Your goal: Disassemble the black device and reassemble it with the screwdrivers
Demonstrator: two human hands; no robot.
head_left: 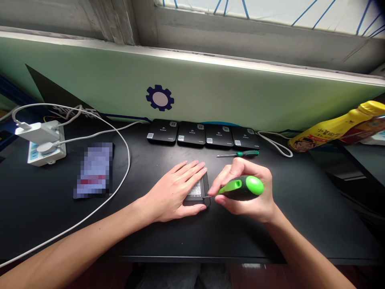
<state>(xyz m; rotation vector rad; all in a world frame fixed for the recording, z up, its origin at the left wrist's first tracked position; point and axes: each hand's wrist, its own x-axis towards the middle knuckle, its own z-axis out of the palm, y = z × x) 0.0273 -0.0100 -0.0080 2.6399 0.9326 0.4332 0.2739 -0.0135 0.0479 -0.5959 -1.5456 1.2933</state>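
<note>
My left hand [176, 190] lies flat with its fingers stretched over a small black box [205, 186], the thumb along the near edge. A white printed label [195, 189] shows on the box between the fingers and thumb; the rest of the top is covered. In my right hand [258, 200] is a screwdriver [240, 188] with a green and black handle, its fingers closed around it. The thin shaft points left, and its tip meets the right end of the box near a corner. Whether a screw sits there is too small to tell.
Several matching black boxes [191, 134] stand in a row along the partition. Before them lies a second screwdriver [248, 153]. A power strip [46, 148] with white cables and a blurred phone-like object [94, 168] are left; a yellow bottle [333, 126] lies right.
</note>
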